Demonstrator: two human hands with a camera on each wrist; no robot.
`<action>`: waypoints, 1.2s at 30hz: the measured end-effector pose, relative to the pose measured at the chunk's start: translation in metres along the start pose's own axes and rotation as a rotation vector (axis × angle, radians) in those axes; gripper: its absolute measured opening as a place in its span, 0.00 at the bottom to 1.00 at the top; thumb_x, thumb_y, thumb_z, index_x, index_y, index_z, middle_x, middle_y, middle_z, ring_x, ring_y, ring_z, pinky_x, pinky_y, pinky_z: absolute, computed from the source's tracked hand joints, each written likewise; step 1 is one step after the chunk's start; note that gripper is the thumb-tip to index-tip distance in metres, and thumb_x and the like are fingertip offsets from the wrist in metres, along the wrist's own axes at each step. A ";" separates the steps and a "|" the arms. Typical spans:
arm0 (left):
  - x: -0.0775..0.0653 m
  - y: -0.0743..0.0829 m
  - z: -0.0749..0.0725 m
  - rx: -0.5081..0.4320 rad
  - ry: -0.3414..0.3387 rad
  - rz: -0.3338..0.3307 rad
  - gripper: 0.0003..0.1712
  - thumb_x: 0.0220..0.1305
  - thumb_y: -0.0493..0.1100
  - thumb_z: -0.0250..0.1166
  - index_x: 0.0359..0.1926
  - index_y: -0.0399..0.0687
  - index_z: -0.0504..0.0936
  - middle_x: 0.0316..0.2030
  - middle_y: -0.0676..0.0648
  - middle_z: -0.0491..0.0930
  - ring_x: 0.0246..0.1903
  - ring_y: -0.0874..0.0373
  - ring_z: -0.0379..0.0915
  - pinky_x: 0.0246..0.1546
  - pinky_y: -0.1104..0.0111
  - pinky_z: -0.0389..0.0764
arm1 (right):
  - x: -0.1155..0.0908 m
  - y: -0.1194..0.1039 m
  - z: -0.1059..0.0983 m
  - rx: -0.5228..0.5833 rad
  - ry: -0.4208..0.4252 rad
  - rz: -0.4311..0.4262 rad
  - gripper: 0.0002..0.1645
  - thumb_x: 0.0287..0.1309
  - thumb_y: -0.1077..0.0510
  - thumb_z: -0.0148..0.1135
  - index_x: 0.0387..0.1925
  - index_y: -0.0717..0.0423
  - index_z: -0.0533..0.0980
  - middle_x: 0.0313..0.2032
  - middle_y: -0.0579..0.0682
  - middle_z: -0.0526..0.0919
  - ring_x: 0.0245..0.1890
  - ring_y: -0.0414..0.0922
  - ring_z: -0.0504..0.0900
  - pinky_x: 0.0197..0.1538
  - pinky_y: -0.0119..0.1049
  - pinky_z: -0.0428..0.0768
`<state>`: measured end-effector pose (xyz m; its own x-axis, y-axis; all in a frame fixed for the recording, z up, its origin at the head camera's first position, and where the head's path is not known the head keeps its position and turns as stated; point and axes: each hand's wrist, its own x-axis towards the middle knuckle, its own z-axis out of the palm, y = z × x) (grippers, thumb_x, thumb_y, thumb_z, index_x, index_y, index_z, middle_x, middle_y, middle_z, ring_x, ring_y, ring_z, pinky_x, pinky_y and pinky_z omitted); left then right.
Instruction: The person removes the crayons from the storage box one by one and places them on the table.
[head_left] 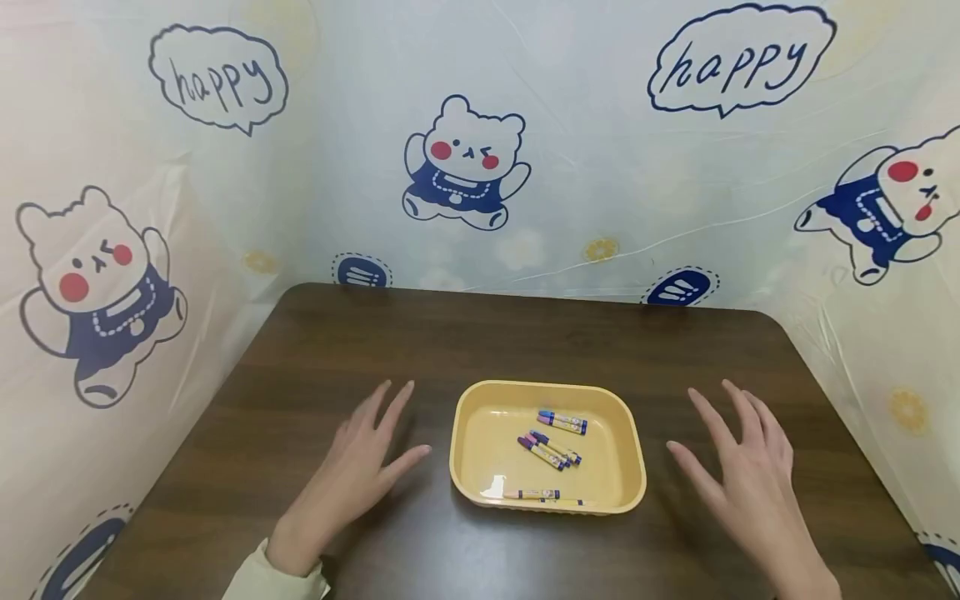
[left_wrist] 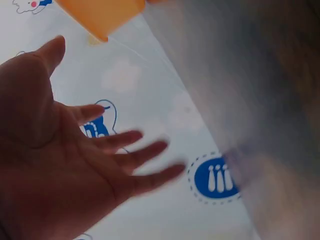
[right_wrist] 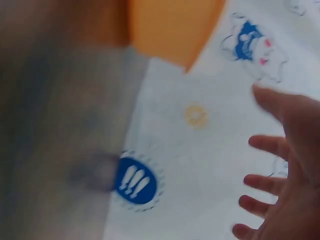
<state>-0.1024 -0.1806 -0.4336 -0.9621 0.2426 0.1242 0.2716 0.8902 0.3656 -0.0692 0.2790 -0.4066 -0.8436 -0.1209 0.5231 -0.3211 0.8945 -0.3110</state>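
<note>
A yellow plastic basin (head_left: 468,408) stands on the brown table, with several crayons lying inside it. Two crayons (head_left: 562,422) lie side by side near its back wall, a small cluster of crayons (head_left: 543,453) sits in the middle, and another crayon (head_left: 532,494) lies along the front wall. My left hand (head_left: 360,462) hovers to the basin's left, fingers spread, holding nothing. To the right, my right hand (head_left: 742,471) is also spread and apart from the basin. Both wrist views show the basin's side wall (left_wrist: 107,17) beyond the hands.
The dark wooden table (head_left: 360,333) has rounded back corners. Behind it and on both sides hangs a pale curtain (head_left: 585,183) printed with bears and the word happy. A light sleeve (head_left: 273,579) covers the left forearm.
</note>
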 end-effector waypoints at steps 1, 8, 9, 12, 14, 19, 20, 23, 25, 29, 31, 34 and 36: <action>0.000 0.001 0.000 -0.042 -0.022 -0.003 0.50 0.64 0.76 0.52 0.79 0.64 0.49 0.74 0.38 0.54 0.70 0.37 0.56 0.61 0.34 0.63 | 0.002 -0.005 -0.001 0.018 0.013 -0.019 0.41 0.51 0.51 0.75 0.67 0.48 0.71 0.68 0.65 0.63 0.68 0.66 0.56 0.64 0.69 0.53; 0.005 0.012 0.002 -0.277 -0.081 0.056 0.42 0.69 0.63 0.59 0.77 0.63 0.53 0.39 0.57 0.82 0.37 0.64 0.79 0.41 0.65 0.82 | 0.018 -0.043 0.007 0.054 -0.088 -0.204 0.28 0.50 0.60 0.75 0.55 0.57 0.79 0.51 0.54 0.78 0.54 0.52 0.73 0.54 0.48 0.73; 0.006 0.014 0.002 -0.310 -0.096 0.062 0.42 0.69 0.62 0.59 0.77 0.64 0.51 0.34 0.59 0.80 0.32 0.66 0.77 0.37 0.68 0.81 | 0.019 -0.048 0.010 0.049 -0.116 -0.225 0.26 0.50 0.60 0.75 0.53 0.56 0.79 0.50 0.53 0.78 0.52 0.50 0.75 0.52 0.47 0.76; 0.009 0.020 0.001 -0.384 -0.152 0.066 0.44 0.70 0.59 0.61 0.77 0.68 0.47 0.29 0.60 0.78 0.26 0.66 0.75 0.30 0.72 0.79 | 0.025 -0.062 0.018 0.046 -0.199 -0.273 0.23 0.52 0.59 0.75 0.51 0.55 0.81 0.48 0.49 0.80 0.49 0.45 0.77 0.48 0.45 0.81; 0.011 0.024 0.001 -0.410 -0.181 0.079 0.43 0.70 0.56 0.62 0.77 0.68 0.47 0.29 0.58 0.79 0.25 0.64 0.75 0.28 0.71 0.79 | 0.028 -0.070 0.024 0.047 -0.252 -0.296 0.22 0.53 0.58 0.75 0.51 0.54 0.81 0.48 0.48 0.80 0.48 0.43 0.77 0.48 0.43 0.82; 0.015 0.027 0.002 -0.456 -0.237 0.126 0.41 0.72 0.53 0.61 0.77 0.63 0.50 0.26 0.54 0.82 0.22 0.59 0.79 0.26 0.70 0.80 | 0.035 -0.085 0.038 0.069 -0.367 -0.362 0.21 0.53 0.58 0.75 0.50 0.54 0.81 0.45 0.48 0.81 0.45 0.42 0.79 0.46 0.41 0.83; 0.015 0.027 0.003 -0.464 -0.244 0.135 0.40 0.72 0.54 0.61 0.77 0.62 0.50 0.25 0.54 0.82 0.22 0.59 0.79 0.25 0.70 0.80 | 0.037 -0.087 0.041 0.081 -0.387 -0.379 0.20 0.54 0.59 0.74 0.49 0.54 0.81 0.44 0.49 0.82 0.44 0.42 0.79 0.46 0.41 0.83; 0.016 0.026 0.007 -0.497 -0.251 0.162 0.38 0.72 0.56 0.59 0.76 0.61 0.54 0.22 0.53 0.82 0.19 0.58 0.79 0.23 0.69 0.80 | 0.039 -0.094 0.050 0.120 -0.467 -0.413 0.17 0.56 0.60 0.71 0.48 0.56 0.82 0.39 0.47 0.83 0.40 0.41 0.79 0.45 0.41 0.81; 0.016 0.026 0.011 -0.526 -0.249 0.177 0.34 0.73 0.53 0.59 0.74 0.62 0.58 0.21 0.51 0.82 0.17 0.58 0.79 0.21 0.69 0.80 | 0.040 -0.098 0.056 0.152 -0.543 -0.408 0.14 0.57 0.61 0.69 0.47 0.55 0.82 0.35 0.44 0.82 0.36 0.39 0.76 0.41 0.38 0.80; 0.016 0.028 0.016 -0.587 -0.291 0.184 0.24 0.74 0.47 0.59 0.68 0.61 0.69 0.22 0.50 0.82 0.16 0.57 0.77 0.20 0.67 0.80 | 0.039 -0.102 0.065 0.211 -0.699 -0.373 0.12 0.59 0.62 0.66 0.45 0.56 0.82 0.28 0.39 0.77 0.30 0.35 0.71 0.37 0.32 0.76; 0.016 0.028 0.017 -0.610 -0.326 0.182 0.21 0.74 0.47 0.59 0.65 0.55 0.74 0.23 0.50 0.82 0.17 0.55 0.77 0.20 0.67 0.80 | 0.039 -0.102 0.070 0.257 -0.740 -0.362 0.08 0.59 0.64 0.65 0.41 0.56 0.82 0.26 0.37 0.75 0.28 0.33 0.71 0.34 0.30 0.76; 0.017 0.027 0.017 -0.645 -0.367 0.178 0.17 0.74 0.46 0.59 0.60 0.49 0.78 0.23 0.49 0.82 0.17 0.53 0.77 0.19 0.65 0.80 | 0.039 -0.102 0.079 0.343 -0.798 -0.337 0.04 0.60 0.65 0.64 0.35 0.55 0.82 0.23 0.34 0.73 0.23 0.30 0.69 0.30 0.26 0.73; 0.017 0.026 0.017 -0.664 -0.382 0.175 0.17 0.74 0.46 0.59 0.60 0.49 0.79 0.23 0.48 0.82 0.16 0.52 0.78 0.16 0.64 0.79 | 0.040 -0.100 0.085 0.384 -0.826 -0.314 0.04 0.61 0.64 0.65 0.31 0.53 0.81 0.22 0.34 0.74 0.23 0.29 0.69 0.29 0.25 0.73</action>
<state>-0.1121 -0.1469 -0.4382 -0.8125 0.5807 -0.0507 0.2601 0.4390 0.8600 -0.1075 0.1478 -0.4216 -0.6850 -0.7266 -0.0520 -0.5786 0.5861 -0.5672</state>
